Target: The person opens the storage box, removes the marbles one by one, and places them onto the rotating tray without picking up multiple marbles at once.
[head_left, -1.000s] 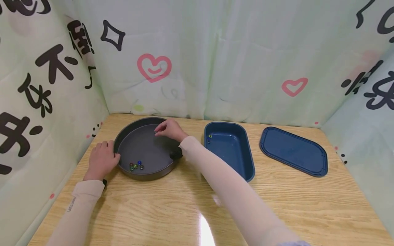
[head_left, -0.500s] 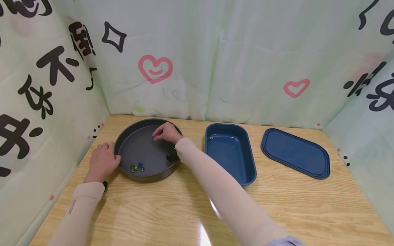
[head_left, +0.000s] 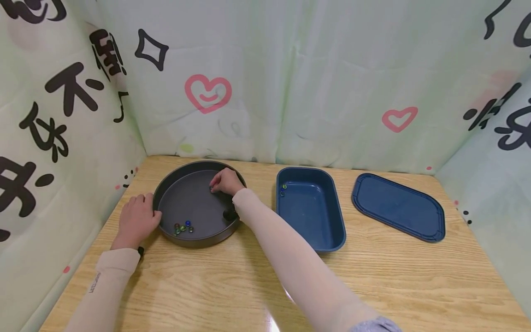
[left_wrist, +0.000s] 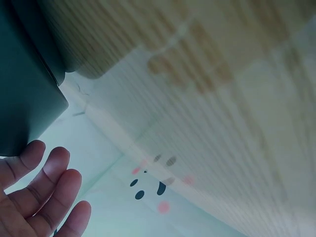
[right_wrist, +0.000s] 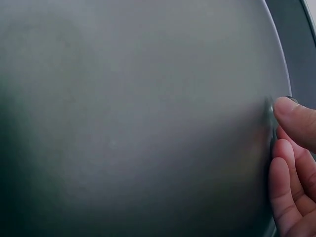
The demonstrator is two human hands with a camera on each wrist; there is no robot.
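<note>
Your right grip [head_left: 226, 182] is over the right half of the round dark pan [head_left: 186, 193], thumb and fingertips brought together in a narrow pinch on a small dark marble [head_left: 211, 188]. Fingers and thumb hide most of it, so its colour is hard to tell. In the right wrist view, the fingers below the thumb curl toward your palm.

Your left grip [head_left: 138, 218] is at the pan's left side, its thumb at the rim; the left wrist view shows the fingers spread loosely, the nearest one touching the outer wall.

Inside the pan, near its near-left edge, a cluster of loose marbles [head_left: 183, 228] rests on the bottom: reddish, green, blue and clear ones, some touching.

To the right of the pan, well apart from it, you have a deep blue tray [head_left: 309, 212] with two small marbles [head_left: 283, 190] by its left wall, toward the far end. Farther right, a flat blue lid [head_left: 398, 207] lies at a slant on the wood-grain surface [head_left: 415, 286]. A pale curtain [head_left: 265, 92] printed with hearts and black characters stands around the far, left and right sides.
</note>
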